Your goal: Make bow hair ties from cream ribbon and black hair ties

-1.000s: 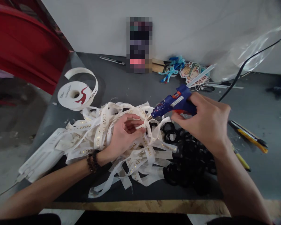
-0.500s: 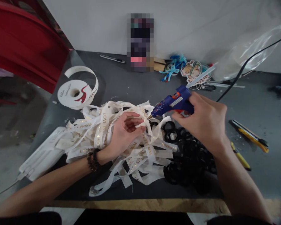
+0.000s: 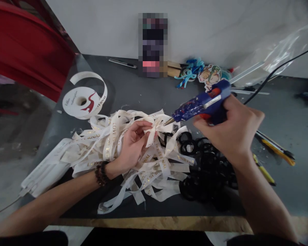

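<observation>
Pinched in my left hand [image 3: 135, 143] is a looped piece of white ribbon [image 3: 152, 134], held over a heap of cut ribbon strips [image 3: 150, 176] with gold lettering. My right hand [image 3: 233, 131] is wrapped round a blue hot glue gun [image 3: 199, 104], with a clear glue stick [image 3: 247, 73] jutting from its back. The metal nozzle points left and down, just right of the held ribbon; a gap appears between them. Black hair ties [image 3: 207, 171] lie piled under my right wrist, beside the ribbon heap.
A ribbon spool [image 3: 73, 102] stands at the left, above a white power strip [image 3: 47, 167]. Yellow cutters [image 3: 278, 148] lie at the right. Along the wall are a slim cutter [image 3: 123, 63], blue bows [image 3: 191, 73] and a pixelated object [image 3: 153, 44]. The glue gun's black cord [image 3: 274, 66] trails right.
The glue gun has drawn back to the right and slightly up, its nozzle leaving the ribbon. My left hand has turned the ribbon piece, so its folded loop shows more.
</observation>
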Motion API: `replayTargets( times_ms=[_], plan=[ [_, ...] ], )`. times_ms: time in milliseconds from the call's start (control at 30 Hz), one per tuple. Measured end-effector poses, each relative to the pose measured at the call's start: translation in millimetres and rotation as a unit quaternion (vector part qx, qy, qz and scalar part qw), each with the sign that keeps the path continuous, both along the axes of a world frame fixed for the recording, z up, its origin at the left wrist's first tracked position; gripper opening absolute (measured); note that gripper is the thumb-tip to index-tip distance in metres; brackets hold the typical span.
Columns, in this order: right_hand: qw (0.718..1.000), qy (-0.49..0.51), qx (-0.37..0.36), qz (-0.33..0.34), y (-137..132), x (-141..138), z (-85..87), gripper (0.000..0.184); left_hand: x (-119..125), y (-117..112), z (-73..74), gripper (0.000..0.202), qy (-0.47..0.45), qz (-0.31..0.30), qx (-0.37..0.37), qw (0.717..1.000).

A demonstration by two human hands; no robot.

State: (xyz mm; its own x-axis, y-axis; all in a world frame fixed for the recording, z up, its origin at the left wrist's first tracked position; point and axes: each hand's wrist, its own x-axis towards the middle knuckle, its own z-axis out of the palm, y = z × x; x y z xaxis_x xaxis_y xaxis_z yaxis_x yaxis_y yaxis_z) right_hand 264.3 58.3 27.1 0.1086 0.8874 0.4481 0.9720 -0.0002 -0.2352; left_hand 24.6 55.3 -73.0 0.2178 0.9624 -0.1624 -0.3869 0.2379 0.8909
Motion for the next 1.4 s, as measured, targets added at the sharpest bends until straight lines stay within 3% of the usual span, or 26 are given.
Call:
replayTargets(
  times_ms=[200, 467, 633, 767, 900, 1067, 1400],
  plan=[
    [0.999, 0.012, 0.030, -0.005, 1.7, 1.4, -1.9, 0.016, 0.4, 3.0, 10.7, 0.016, -0.101, -0.001, -0.052, 0.994],
    [1.000, 0.004, -0.003, 0.002, -0.2, 0.9, -4.5, 0.015, -4.7, 8.2, 8.8, 0.030, -0.119, -0.012, -0.112, 0.986],
    [1.000, 0.006, -0.001, 0.007, -0.5, 0.6, -3.2, 0.020, -0.9, 6.7, 5.3, 0.019, -0.088, -0.004, -0.076, 0.993],
    [0.999, 0.008, 0.026, 0.025, -0.1, 0.4, -5.0, 0.022, -0.6, 1.3, -0.6, 0.020, -0.012, 0.009, -0.012, 1.000],
    [0.999, -0.022, -0.014, 0.036, -0.7, 0.8, -10.8, 0.020, -2.5, -1.7, -5.3, 0.023, 0.056, -0.005, 0.028, 0.998],
    [0.997, -0.050, -0.042, 0.031, 0.4, -1.4, -16.6, 0.008, -1.8, -2.4, -6.8, 0.026, 0.061, -0.002, 0.022, 0.998],
    [0.996, -0.066, -0.056, 0.035, 2.7, -1.4, -22.4, 0.011, -2.3, -3.0, -5.2, 0.027, 0.065, 0.015, 0.038, 0.997]
  ],
)
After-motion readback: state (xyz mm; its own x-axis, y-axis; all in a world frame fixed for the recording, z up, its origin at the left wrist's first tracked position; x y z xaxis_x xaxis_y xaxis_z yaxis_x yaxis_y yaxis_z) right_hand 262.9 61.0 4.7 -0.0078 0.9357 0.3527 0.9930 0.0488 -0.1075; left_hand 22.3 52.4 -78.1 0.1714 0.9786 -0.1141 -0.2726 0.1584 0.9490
